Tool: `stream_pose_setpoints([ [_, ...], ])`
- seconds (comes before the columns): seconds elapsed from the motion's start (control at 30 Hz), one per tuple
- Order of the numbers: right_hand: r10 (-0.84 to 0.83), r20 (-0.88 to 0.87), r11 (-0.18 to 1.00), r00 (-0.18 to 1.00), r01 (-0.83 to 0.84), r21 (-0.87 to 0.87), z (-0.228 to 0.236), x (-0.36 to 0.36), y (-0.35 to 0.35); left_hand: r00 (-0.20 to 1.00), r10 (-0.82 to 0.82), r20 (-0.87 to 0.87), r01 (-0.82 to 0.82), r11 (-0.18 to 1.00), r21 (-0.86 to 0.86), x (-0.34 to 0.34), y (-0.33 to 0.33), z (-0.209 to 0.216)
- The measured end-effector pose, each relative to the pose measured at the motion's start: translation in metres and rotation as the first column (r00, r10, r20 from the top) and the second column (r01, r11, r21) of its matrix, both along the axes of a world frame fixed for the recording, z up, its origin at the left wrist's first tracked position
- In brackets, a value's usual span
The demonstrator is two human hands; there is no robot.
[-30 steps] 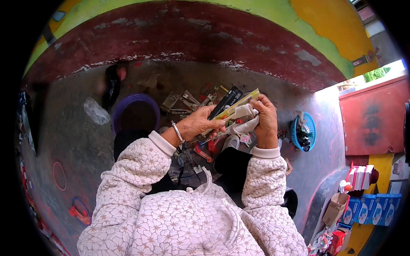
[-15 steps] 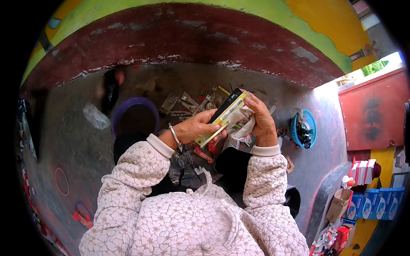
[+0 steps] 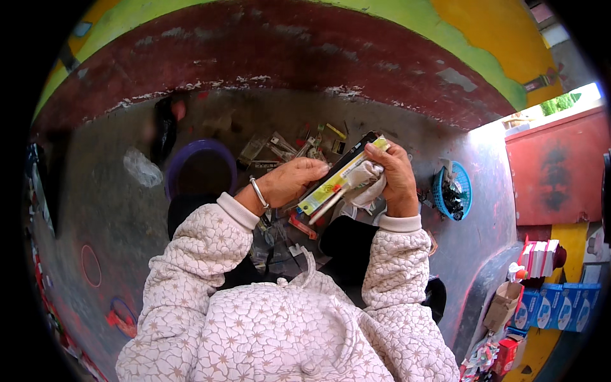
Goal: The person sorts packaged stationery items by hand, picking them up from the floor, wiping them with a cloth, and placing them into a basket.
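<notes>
A flat, narrow package (image 3: 349, 170), yellow with a black long edge, is held tilted in front of my body. My right hand (image 3: 397, 175) grips its upper end, thumb across the yellow face. Bunched in the same hand is a whitish crumpled cloth or plastic (image 3: 365, 177). A thin pale stick (image 3: 328, 206) juts out below it. Against the black edge, my left hand (image 3: 289, 183), with a bracelet at the wrist, has its fingers drawn together. Its fingertips are partly hidden there.
Small packaged items (image 3: 280, 146) lie scattered on the floor beyond and under my hands. A purple basin (image 3: 202, 145) stands left, beside a clear plastic bag (image 3: 141, 167). At right is a blue basket (image 3: 466, 186) with dark things; farther right are blue boxes (image 3: 560, 307) and a cardboard box (image 3: 503, 305).
The package has shifted to the right and slightly up with my right hand. My left hand has slid from its lower end to the black edge, uncovering more of the yellow face.
</notes>
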State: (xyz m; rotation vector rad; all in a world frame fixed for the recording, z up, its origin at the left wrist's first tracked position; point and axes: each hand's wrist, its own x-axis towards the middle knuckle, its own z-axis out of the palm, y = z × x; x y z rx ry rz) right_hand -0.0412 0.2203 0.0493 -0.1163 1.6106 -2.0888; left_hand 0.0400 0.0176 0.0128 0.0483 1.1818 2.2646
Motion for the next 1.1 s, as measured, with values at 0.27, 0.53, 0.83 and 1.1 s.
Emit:
stream_pose_setpoints([
  [0.27,-0.087,-0.188,0.970,0.978,0.126,0.210,0.009,0.007,-0.003,0.989,0.059,0.134,-0.049,0.996,-0.078,-0.004,0.009,-0.019],
  [0.53,-0.218,0.007,0.976,0.976,0.218,-0.012,0.007,-0.010,0.028,0.938,0.209,0.275,-0.164,0.970,-0.177,-0.020,0.006,-0.026],
  [0.83,-0.309,0.226,0.897,0.924,0.362,-0.254,-0.008,-0.018,0.016,0.959,-0.140,-0.247,-0.027,0.822,-0.569,-0.018,0.016,-0.018],
  [1.1,-0.186,0.486,0.789,0.854,0.425,-0.444,-0.037,0.000,-0.023,0.967,0.029,-0.253,-0.012,0.998,0.069,-0.015,0.019,0.008],
])
